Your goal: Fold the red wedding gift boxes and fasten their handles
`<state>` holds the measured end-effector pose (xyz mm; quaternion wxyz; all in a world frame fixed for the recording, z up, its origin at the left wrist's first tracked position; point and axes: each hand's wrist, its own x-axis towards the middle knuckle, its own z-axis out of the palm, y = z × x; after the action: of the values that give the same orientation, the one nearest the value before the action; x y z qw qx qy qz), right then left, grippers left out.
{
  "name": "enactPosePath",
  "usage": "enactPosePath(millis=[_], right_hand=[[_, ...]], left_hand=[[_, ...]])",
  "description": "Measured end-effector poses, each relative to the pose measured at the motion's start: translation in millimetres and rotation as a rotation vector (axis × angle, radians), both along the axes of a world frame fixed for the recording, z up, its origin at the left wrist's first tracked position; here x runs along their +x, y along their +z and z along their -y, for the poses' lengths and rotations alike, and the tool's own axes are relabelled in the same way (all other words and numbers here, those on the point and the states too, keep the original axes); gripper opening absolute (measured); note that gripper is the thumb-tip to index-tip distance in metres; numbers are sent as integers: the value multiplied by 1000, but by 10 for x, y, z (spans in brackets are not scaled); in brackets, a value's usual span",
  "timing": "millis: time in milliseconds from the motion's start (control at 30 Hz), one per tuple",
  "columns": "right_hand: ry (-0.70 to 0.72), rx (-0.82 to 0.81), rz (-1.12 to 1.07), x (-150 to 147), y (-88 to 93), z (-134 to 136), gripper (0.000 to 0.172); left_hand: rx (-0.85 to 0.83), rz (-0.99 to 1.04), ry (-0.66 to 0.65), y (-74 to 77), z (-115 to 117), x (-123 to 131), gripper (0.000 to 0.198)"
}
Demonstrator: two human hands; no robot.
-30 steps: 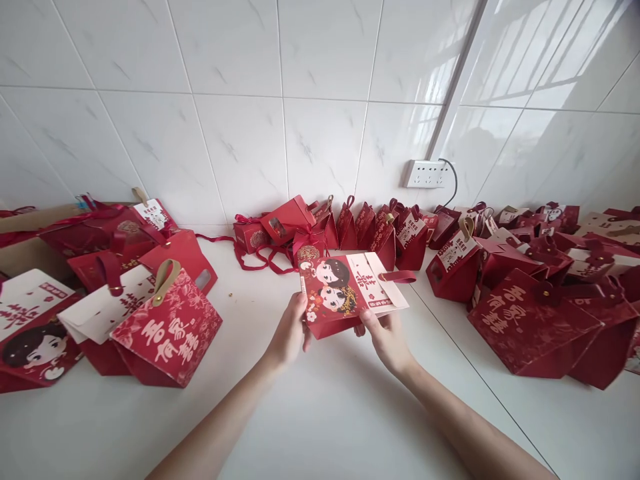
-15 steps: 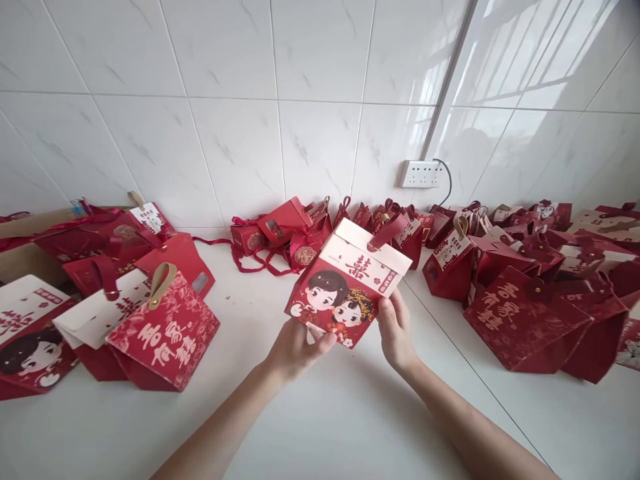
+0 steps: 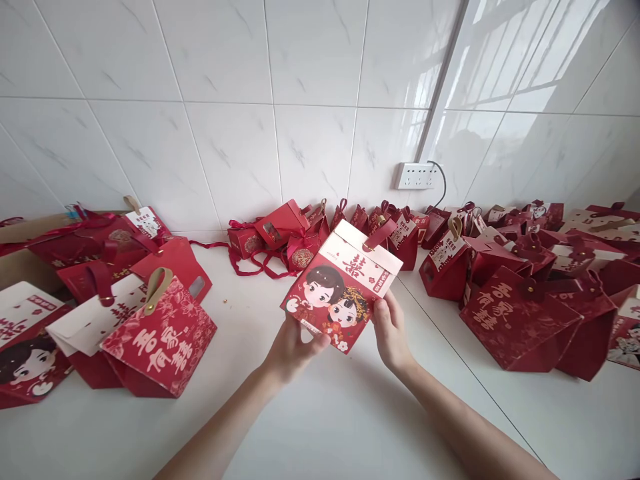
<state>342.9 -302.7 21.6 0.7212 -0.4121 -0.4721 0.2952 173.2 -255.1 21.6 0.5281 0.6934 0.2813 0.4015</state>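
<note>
Both my hands hold a red gift box (image 3: 334, 298) with a cartoon couple on its front, a cream flap and a dark red strap handle on top. It is tilted, raised just above the white counter (image 3: 320, 413). My left hand (image 3: 295, 343) grips its lower left corner, fingers curled under the bottom edge. My right hand (image 3: 390, 327) pinches its lower right side.
A red floral box with a tan handle (image 3: 163, 340) and other boxes lie at the left. A row of small red boxes (image 3: 300, 233) lines the tiled wall. Several red boxes (image 3: 530, 313) crowd the right. A wall socket (image 3: 415, 175) sits above them.
The box was lying flat in my hands a second ago; it has been tipped up so the front faces me, then shifted slightly left and down.
</note>
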Motion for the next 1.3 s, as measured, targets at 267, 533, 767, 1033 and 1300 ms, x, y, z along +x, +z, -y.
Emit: enactPosePath(millis=[267,533,767,1033,1300], right_hand=[[26,14,112,-36,-52,-6,47],[89,5,233,-82,-152,-12,32],[9,-52,172,-88,-159,-38,42],[85,8,68,18,-331,-112,56],[9,9,114,4,-287,-84,59]], left_hand=[[-381,229,-131,97,-38,82,64],[-929,179,-113,168,-113,54,61],[-479,226,22,146,-72,89,47],[652,54,64,-132,-79,-7,81],[807,91,79,-116,-83,3,85]])
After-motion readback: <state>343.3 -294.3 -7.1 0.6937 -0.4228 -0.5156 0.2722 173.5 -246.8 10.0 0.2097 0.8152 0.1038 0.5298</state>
